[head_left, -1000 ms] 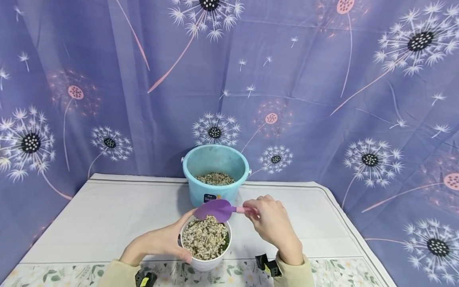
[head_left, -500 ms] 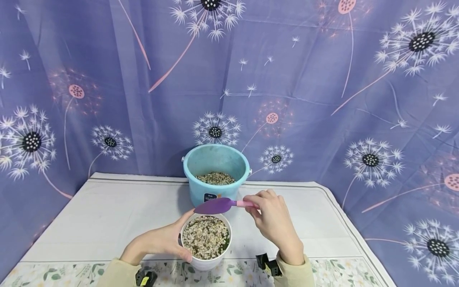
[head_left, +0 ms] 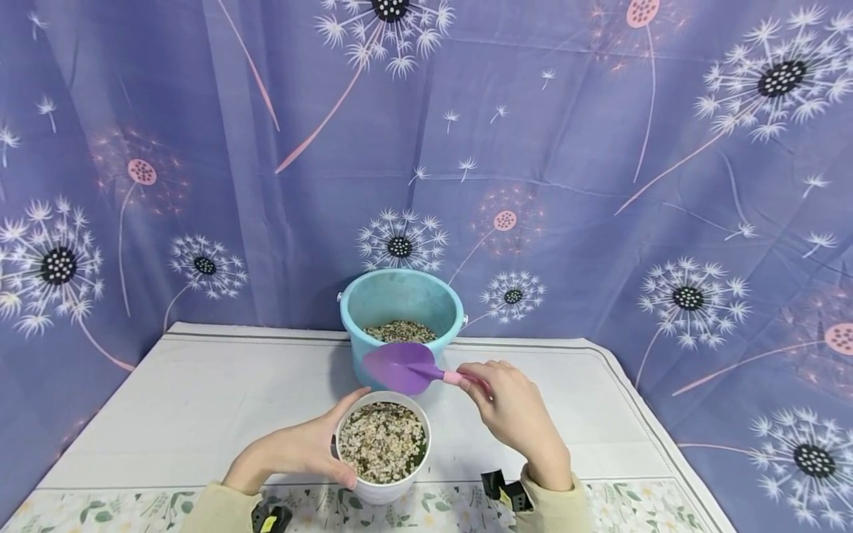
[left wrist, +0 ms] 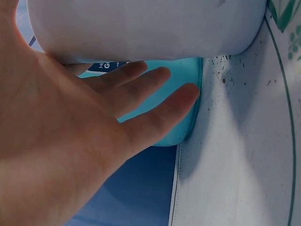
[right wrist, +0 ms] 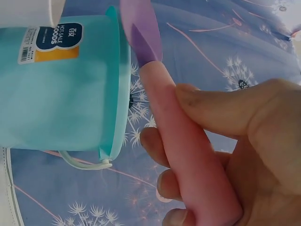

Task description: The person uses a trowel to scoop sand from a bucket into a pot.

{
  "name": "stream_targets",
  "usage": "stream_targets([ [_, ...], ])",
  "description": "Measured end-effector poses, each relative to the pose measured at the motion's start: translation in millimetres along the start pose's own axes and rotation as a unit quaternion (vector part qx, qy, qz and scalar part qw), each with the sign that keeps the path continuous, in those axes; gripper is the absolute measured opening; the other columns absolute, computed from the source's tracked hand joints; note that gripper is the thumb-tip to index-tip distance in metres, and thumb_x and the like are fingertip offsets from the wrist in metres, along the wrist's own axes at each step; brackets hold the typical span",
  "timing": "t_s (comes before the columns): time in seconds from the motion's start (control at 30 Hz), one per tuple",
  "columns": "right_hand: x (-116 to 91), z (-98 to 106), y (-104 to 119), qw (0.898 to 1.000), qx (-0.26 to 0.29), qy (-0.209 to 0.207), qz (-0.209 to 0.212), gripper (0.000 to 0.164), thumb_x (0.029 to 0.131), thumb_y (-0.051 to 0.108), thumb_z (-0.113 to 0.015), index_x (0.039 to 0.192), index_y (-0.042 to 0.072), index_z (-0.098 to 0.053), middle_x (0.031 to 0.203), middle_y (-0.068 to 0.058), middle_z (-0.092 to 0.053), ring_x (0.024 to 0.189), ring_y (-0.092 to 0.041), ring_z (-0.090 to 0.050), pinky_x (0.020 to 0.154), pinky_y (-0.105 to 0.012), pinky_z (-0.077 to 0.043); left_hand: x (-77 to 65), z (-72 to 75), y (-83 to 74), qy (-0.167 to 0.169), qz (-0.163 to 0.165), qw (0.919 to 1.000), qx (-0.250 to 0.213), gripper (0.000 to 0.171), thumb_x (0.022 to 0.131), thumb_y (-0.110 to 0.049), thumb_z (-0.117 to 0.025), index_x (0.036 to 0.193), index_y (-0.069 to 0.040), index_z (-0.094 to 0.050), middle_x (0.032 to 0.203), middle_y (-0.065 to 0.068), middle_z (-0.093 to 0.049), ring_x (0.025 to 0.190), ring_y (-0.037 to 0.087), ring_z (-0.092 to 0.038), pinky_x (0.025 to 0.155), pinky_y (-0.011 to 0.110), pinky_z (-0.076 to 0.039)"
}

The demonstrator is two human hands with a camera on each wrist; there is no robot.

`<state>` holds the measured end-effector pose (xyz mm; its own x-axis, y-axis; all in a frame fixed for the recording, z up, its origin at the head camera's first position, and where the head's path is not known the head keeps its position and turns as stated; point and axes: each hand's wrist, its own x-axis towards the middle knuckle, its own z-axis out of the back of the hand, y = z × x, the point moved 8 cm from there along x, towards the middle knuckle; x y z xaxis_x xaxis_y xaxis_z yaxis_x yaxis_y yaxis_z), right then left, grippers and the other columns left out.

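My left hand [head_left: 300, 448] holds a white pot [head_left: 386, 491] from its left side, thumb at the front and a finger at the far rim. In the left wrist view several of its fingers [left wrist: 160, 113] extend below the pot. Pale, grainy potting mix [head_left: 383, 443] fills the pot, with a bit of green at the inner right edge. My right hand [head_left: 516, 407] grips the pink handle [right wrist: 181, 141] of a purple hand trowel [head_left: 402, 368]. The trowel's blade is above and apart from the pot, in front of the blue bucket [head_left: 393, 290].
The bucket stands at the back of the white-covered table [head_left: 253, 400], with more grainy mix [head_left: 401, 332] inside. Dark specks [left wrist: 225, 70] are scattered on the cloth near the pot. A purple dandelion-print curtain [head_left: 313, 222] hangs behind the table.
The trowel has risen from the pot's far rim toward the bucket, and its blade has turned. The mix in the pot looks flatter. My left hand and the pot have stayed put.
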<state>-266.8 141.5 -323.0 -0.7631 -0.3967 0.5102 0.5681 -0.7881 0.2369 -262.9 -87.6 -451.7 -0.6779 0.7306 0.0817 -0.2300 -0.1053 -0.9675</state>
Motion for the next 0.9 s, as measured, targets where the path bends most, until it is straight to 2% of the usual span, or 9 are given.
stream_targets([
  [0.13,0,-4,-7,0.999,0.036,0.022,-0.027,0.014,0.093,0.022,-0.068,0.106,0.018,-0.074,0.067,0.019,-0.05,0.062,-0.004,-0.049,0.06,-0.028,-0.045,-0.5,-0.7,-0.5,0.0,-0.004,1.0,0.001,0.126,0.071,-0.031,-0.089,0.155,-0.007,0.001,0.153,0.021,-0.024,0.136,0.037,-0.032,0.109,0.052,-0.029],
  [0.37,2,-12,-17,0.992,0.103,0.047,-0.061,0.015,0.097,0.03,-0.062,0.105,0.025,-0.073,0.057,0.016,-0.04,0.05,-0.004,-0.036,0.052,-0.027,-0.038,-0.3,-0.2,-5.3,0.006,-0.028,0.9995,0.016,0.125,0.072,-0.035,-0.088,0.156,-0.008,0.001,0.154,0.016,-0.027,0.137,0.034,-0.032,0.11,0.043,-0.03],
  [0.5,5,-17,-19,0.987,0.13,0.056,-0.07,0.016,0.098,0.03,-0.061,0.107,0.024,-0.073,0.057,0.014,-0.042,0.05,-0.005,-0.036,0.05,-0.027,-0.038,-2.8,2.6,-7.0,0.001,-0.029,0.9991,0.032,0.122,0.073,-0.037,-0.087,0.156,-0.01,-0.002,0.154,0.017,-0.026,0.137,0.037,-0.031,0.109,0.052,-0.029],
  [0.67,7,-19,-27,0.979,0.165,0.058,-0.106,0.017,0.098,0.027,-0.061,0.11,0.021,-0.072,0.056,0.01,-0.04,0.05,-0.007,-0.035,0.049,-0.028,-0.036,-6.6,8.9,-7.3,-0.021,-0.007,0.998,0.059,0.112,0.079,-0.035,-0.083,0.157,-0.011,-0.006,0.154,0.024,-0.021,0.138,0.043,-0.026,0.108,0.061,-0.027],
  [0.8,11,-16,-36,0.978,0.16,0.06,-0.119,0.02,0.097,0.029,-0.063,0.112,0.019,-0.072,0.056,0.008,-0.037,0.049,-0.008,-0.034,0.047,-0.027,-0.033,-7.1,17.2,-8.4,-0.045,0.011,0.9945,0.094,0.092,0.09,-0.03,-0.072,0.156,-0.005,-0.012,0.154,0.027,-0.022,0.137,0.044,-0.029,0.103,0.056,-0.039],
  [0.9,19,-10,-40,0.98,0.153,0.06,-0.112,0.021,0.096,0.029,-0.065,0.113,0.018,-0.071,0.057,0.007,-0.037,0.05,-0.01,-0.034,0.048,-0.027,-0.033,-4.3,29.9,-14.1,-0.088,0.013,0.9855,0.145,0.076,0.096,-0.029,-0.064,0.153,-0.001,-0.022,0.151,0.026,-0.032,0.133,0.043,-0.037,0.098,0.053,-0.044],
])
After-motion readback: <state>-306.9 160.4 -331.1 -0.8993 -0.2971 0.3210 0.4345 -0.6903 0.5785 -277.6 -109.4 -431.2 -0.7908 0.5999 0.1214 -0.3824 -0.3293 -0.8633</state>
